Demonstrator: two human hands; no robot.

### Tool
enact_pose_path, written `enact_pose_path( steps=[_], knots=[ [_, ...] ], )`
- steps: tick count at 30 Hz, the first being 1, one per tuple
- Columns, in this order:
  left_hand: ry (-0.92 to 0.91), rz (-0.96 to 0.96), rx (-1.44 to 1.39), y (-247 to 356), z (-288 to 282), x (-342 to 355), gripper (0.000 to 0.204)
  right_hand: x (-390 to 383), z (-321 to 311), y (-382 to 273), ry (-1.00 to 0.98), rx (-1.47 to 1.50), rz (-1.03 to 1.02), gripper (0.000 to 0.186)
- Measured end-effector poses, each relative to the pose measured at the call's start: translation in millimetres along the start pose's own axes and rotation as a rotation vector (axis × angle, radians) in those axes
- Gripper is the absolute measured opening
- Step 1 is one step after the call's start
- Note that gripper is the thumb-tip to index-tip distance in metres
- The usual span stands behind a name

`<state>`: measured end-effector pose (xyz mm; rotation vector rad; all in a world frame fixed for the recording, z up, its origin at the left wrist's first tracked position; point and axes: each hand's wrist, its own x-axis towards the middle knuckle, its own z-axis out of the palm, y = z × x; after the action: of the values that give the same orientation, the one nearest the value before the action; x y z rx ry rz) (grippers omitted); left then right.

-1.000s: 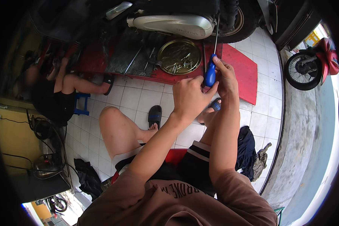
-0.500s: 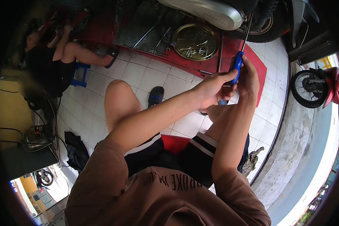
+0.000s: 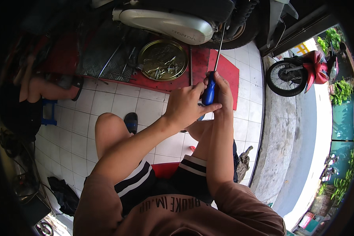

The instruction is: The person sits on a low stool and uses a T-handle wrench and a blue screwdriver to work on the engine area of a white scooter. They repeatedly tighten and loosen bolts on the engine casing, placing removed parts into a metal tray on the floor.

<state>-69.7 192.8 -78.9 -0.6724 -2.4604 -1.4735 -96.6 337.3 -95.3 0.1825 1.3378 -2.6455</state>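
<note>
I sit low, knees apart, over white floor tiles. Both hands meet in front of me on a screwdriver with a blue handle. Its thin metal shaft points up toward the motorbike's silver exhaust. My left hand wraps the lower part of the handle, thumb across it. My right hand closes on the handle from the right side. A small part under my hands is hidden.
A round brass-coloured tray with several bolts and tools lies on a red mat beside a metal tread plate. Another person sits at left on a blue stool. A red motorbike stands outside on the pavement.
The view has swung, so the hands and screwdriver now sit more central. Both hands keep their hold on the blue handle, and the shaft still points up at the motorbike.
</note>
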Motion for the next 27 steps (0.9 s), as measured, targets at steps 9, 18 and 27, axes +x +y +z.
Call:
enact_pose_path(
  steps=[9, 18, 27],
  knots=[
    [-0.466, -0.516, -0.922, 6, 21, -18, 0.042, 3, -22, 2, -0.104, 0.311, -0.004, 0.033],
    [-0.392, -0.702, -1.277, 1, 21, -17, 0.028, 1, -17, -1, -0.167, 0.222, 0.015, 0.042],
    [-0.069, -0.212, -0.271, -8, 16, -2, 0.03, 2, -22, -5, 0.001, -0.113, 0.006, 0.029]
  ],
)
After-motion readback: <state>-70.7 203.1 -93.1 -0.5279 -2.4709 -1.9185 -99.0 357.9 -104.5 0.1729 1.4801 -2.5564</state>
